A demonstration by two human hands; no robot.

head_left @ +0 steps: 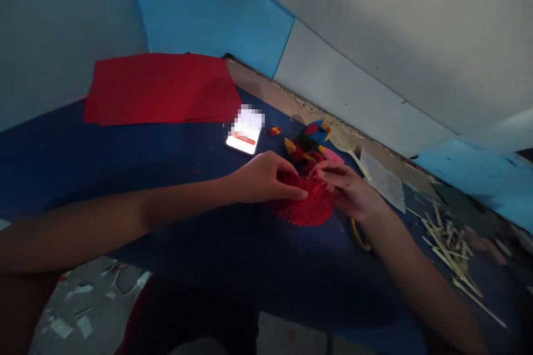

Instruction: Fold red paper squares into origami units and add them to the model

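A round, ribbed red folded-paper piece (306, 211), made up of many small folded units, rests on the dark blue table between my hands. My left hand (266, 180) grips its left and upper side, thumb lying across the top. At the upper right edge, my right hand (347, 188) has its fingers pinched on the same piece; whether a separate small unit is between the fingertips cannot be made out. Just beyond lie multicoloured folded-paper pieces (315, 133) in blue, green, yellow and red. A yellow ring (360, 236) shows partly from under my right wrist.
Red paper sheets (162, 89) lie at the back left, beside a lit phone (244, 132). A cream-handled racket-like item (352, 152) and a pale sheet (383, 180) are at the back right. Thin wooden sticks (452, 249) are heaped on the right. Scraps litter the floor (91, 299).
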